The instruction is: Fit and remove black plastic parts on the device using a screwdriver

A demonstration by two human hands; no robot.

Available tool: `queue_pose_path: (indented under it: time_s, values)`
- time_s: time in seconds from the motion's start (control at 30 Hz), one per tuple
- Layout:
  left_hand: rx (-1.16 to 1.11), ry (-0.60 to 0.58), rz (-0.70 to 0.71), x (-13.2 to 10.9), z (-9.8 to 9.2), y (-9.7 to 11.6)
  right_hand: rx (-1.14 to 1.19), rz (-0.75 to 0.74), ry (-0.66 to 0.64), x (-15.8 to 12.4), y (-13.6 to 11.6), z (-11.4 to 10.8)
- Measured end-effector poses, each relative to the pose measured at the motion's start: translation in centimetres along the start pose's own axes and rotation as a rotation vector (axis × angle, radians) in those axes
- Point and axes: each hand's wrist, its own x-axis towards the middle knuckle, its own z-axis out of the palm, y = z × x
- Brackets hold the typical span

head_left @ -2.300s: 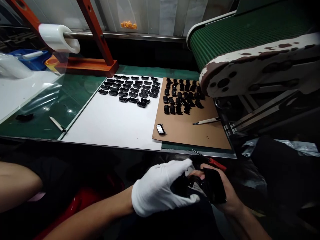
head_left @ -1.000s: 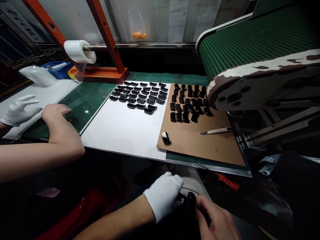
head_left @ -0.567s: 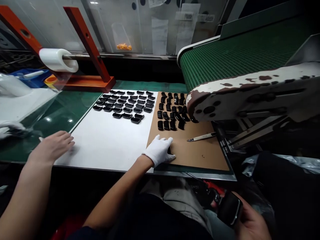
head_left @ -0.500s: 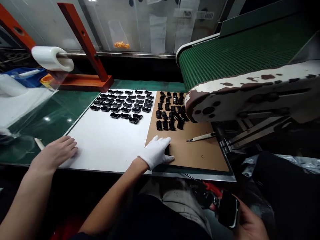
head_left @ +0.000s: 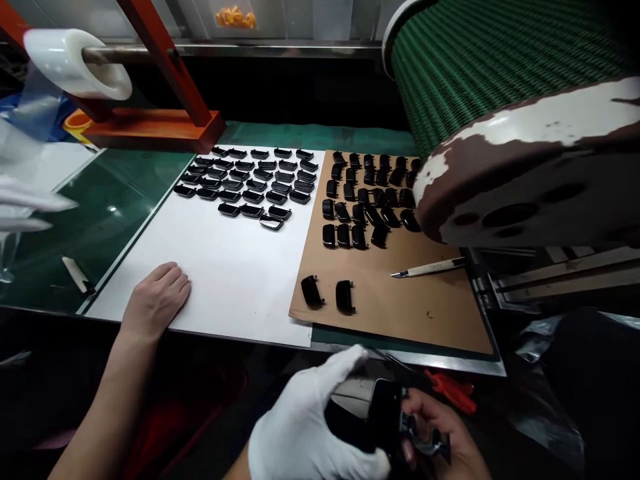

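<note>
My left hand (head_left: 305,413), in a white glove, hangs below the table's front edge. Its thumb and fingers are spread around a glossy black plastic part (head_left: 384,403); I cannot make out whether they touch it. Bare fingers of my right hand (head_left: 445,427) grip this part from the right, by a side with dark clip-like pieces. Two similar black parts, a left one (head_left: 311,291) and a right one (head_left: 344,297), lie on the brown cardboard (head_left: 370,320) above my hands. Farther back on it are several more black parts (head_left: 343,236).
A co-worker's bare hand (head_left: 159,293) rests on the white sheet (head_left: 240,280), which carries rows of black parts (head_left: 251,197). White-gloved fingers (head_left: 30,203) show at far left. A pen-like knife (head_left: 430,267), red-handled pliers (head_left: 453,392), a green conveyor (head_left: 480,73) and a film roll (head_left: 75,63) surround the workplace.
My left hand has left the cardboard and come down to my right hand. Two parts now show where it was. The co-worker's bare hand has shifted right; gloved fingers have appeared at far left.
</note>
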Motion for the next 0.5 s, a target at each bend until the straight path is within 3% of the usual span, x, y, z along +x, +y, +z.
queue_pose_path:
  time_s: [0.1, 0.23, 0.5]
  values:
    - [-0.139, -0.109, -0.024, 0.8, 0.5, 0.6, -0.013, -0.060, -0.125, 0.5, 0.3, 0.1]
    - [-0.264, -0.142, 0.025, 0.9, 0.8, -0.3, 0.002, -0.114, -0.225, 0.5, 0.5, 0.0]
    - [-0.141, -0.203, 0.133, 0.1, 0.4, 0.1, 0.030, -0.150, -0.266, -0.5, 1.0, 0.5]
